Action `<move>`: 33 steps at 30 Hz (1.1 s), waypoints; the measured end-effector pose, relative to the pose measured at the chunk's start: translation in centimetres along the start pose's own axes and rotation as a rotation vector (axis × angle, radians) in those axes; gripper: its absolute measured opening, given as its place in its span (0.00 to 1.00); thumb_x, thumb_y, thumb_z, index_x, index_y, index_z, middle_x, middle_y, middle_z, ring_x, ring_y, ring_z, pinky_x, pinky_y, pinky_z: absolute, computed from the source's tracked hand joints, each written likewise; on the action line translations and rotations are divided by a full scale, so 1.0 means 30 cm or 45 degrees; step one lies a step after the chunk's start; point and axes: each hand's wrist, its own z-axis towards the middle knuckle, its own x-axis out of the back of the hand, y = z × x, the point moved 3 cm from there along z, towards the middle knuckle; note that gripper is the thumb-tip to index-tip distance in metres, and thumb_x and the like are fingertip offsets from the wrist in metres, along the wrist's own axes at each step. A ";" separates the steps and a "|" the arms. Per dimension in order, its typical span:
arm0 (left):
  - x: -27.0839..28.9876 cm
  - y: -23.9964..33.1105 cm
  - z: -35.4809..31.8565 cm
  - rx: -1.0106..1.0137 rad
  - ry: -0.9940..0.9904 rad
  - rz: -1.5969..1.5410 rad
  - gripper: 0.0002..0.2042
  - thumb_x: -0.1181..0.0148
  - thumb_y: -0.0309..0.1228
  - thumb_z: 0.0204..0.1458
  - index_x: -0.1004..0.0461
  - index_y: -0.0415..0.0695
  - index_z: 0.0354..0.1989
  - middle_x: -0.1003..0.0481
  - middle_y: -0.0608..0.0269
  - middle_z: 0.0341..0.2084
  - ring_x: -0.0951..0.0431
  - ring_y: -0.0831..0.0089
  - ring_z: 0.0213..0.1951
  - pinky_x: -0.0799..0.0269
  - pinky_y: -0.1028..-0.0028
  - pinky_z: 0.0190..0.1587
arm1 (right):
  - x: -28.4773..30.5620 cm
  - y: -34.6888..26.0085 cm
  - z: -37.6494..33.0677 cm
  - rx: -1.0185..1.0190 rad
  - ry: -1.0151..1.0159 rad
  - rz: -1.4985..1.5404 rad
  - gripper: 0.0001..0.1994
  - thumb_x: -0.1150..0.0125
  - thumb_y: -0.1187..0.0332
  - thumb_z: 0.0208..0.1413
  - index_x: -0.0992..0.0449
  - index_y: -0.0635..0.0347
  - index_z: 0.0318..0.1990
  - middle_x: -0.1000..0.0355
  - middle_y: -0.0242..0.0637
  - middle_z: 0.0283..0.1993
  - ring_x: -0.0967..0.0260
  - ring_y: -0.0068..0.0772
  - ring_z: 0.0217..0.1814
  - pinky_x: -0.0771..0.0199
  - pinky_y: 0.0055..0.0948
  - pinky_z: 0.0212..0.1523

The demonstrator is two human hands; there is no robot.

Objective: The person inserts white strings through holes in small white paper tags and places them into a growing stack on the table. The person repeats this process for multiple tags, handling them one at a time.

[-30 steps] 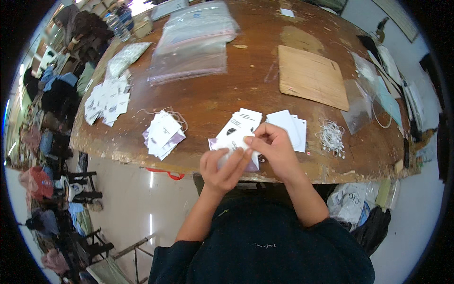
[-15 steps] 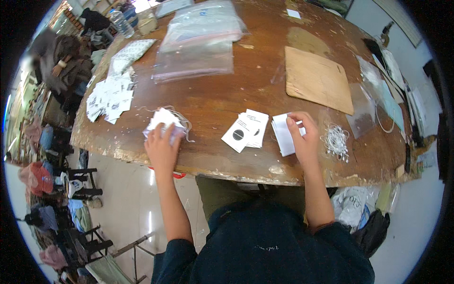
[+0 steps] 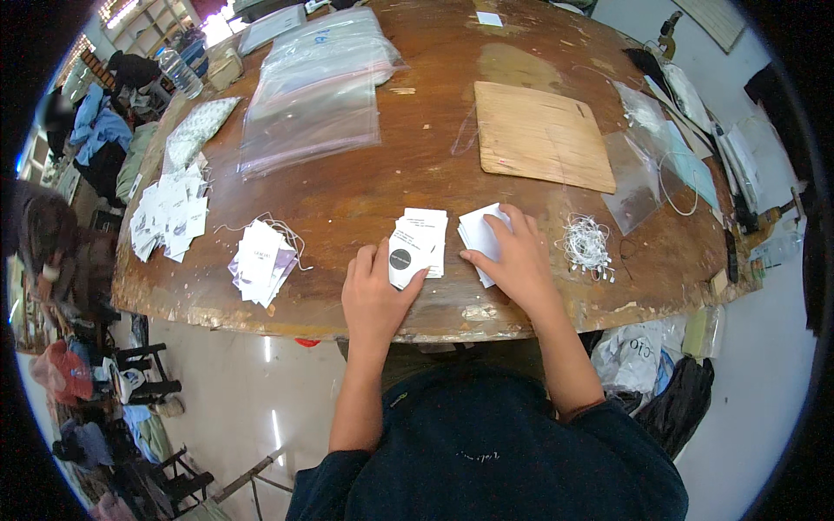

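My left hand (image 3: 375, 291) is on the near part of a small stack of printed white cards (image 3: 423, 227). Its thumb and fingers grip the top card, which bears a dark circle. To the right, my right hand (image 3: 514, 256) bends over a stack of blank white cards (image 3: 478, 227), thumb and fingertips closed on it. Farther left lies a pile of white and lilac hang tags (image 3: 258, 260) with white strings, touched by neither hand. A tangle of white tag strings (image 3: 587, 247) sits just right of my right hand.
Loose printed tags (image 3: 170, 213) and a filled plastic bag (image 3: 200, 132) lie at the table's left. Clear plastic bags (image 3: 313, 113) are stacked farther back. A wooden board (image 3: 543, 135) lies right of centre, with clear sheets beside it. A water bottle (image 3: 179, 73) stands at the far left.
My left hand has left the string-tied hang tags and moved right onto the printed cards. My right hand stays at the blank cards, its fingers now farther over them. The view has shifted slightly.
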 end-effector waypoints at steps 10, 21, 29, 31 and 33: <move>-0.001 -0.044 0.005 0.252 0.144 -0.870 0.19 0.34 0.25 0.49 0.28 0.34 0.50 0.27 0.55 0.38 0.26 0.66 0.41 0.30 0.70 0.44 | -0.043 0.009 0.031 -0.105 0.111 -0.061 0.30 0.31 0.51 0.45 0.26 0.60 0.53 0.33 0.41 0.56 0.37 0.47 0.57 0.37 0.46 0.55; -0.017 -0.066 -0.027 0.620 0.035 -1.564 0.17 0.40 0.21 0.56 0.34 0.36 0.52 0.23 0.58 0.41 0.24 0.78 0.42 0.26 0.78 0.42 | -0.008 0.085 0.053 -0.266 0.245 0.578 0.13 0.33 0.73 0.50 0.24 0.61 0.44 0.28 0.34 0.38 0.31 0.31 0.40 0.31 0.28 0.42; -0.017 0.021 -0.015 0.613 -0.168 -1.641 0.21 0.48 0.23 0.60 0.40 0.39 0.62 0.26 0.57 0.50 0.22 0.74 0.46 0.20 0.78 0.35 | 0.090 0.140 0.022 -0.275 0.188 1.460 0.07 0.35 0.71 0.55 0.22 0.65 0.38 0.27 0.28 0.29 0.33 0.15 0.29 0.33 0.17 0.30; -0.025 0.028 -0.009 0.594 -0.149 -1.649 0.21 0.48 0.24 0.60 0.39 0.39 0.62 0.26 0.58 0.50 0.22 0.74 0.46 0.19 0.78 0.34 | 0.039 0.161 0.049 -0.360 0.217 1.266 0.07 0.34 0.71 0.55 0.23 0.65 0.38 0.26 0.29 0.29 0.33 0.16 0.30 0.32 0.19 0.30; -0.033 0.029 -0.012 0.601 -0.123 -1.648 0.20 0.48 0.24 0.60 0.39 0.40 0.61 0.26 0.59 0.50 0.22 0.74 0.46 0.19 0.78 0.33 | -0.012 0.185 0.066 -0.413 0.245 1.033 0.08 0.34 0.70 0.54 0.23 0.65 0.38 0.26 0.30 0.29 0.32 0.19 0.31 0.31 0.21 0.33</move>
